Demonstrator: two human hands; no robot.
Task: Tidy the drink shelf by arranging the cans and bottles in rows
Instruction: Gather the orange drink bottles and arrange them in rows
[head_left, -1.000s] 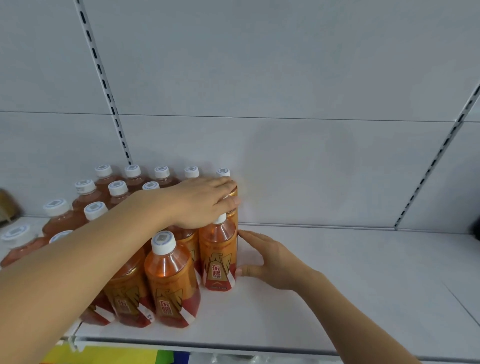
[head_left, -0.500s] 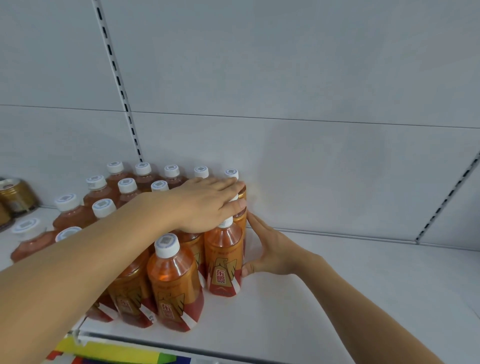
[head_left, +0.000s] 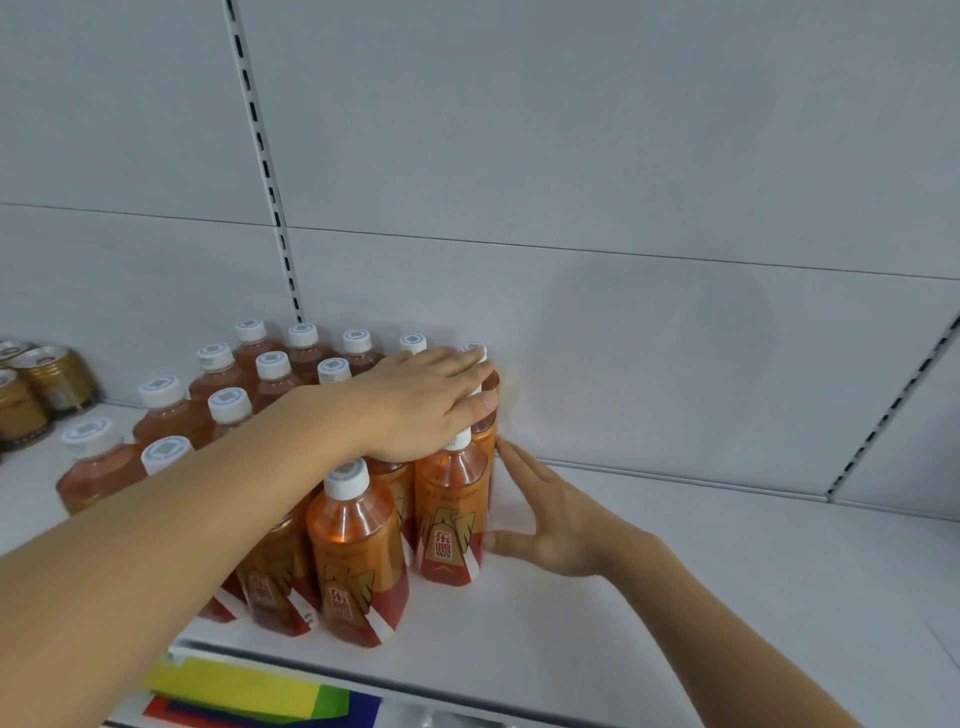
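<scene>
Several orange drink bottles with white caps stand packed in rows on the white shelf (head_left: 675, 597). My left hand (head_left: 421, 402) lies flat, palm down, on the caps of the rightmost bottles. My right hand (head_left: 550, 519) is open, its fingers and thumb pressed against the right side of the end bottle (head_left: 449, 514) and the bottles behind it. A front bottle (head_left: 358, 561) stands slightly forward of that one. Gold cans (head_left: 49, 379) sit at the far left of the shelf.
The shelf's right half is bare white surface up to the back panel (head_left: 623, 338). Slotted uprights (head_left: 265, 171) run up the back wall. Below the front edge, colourful packaging (head_left: 249, 696) shows on a lower level.
The view has shifted left, bringing the gold cans into sight. My right hand has slid further back along the side of the bottles. My left hand stays on the caps.
</scene>
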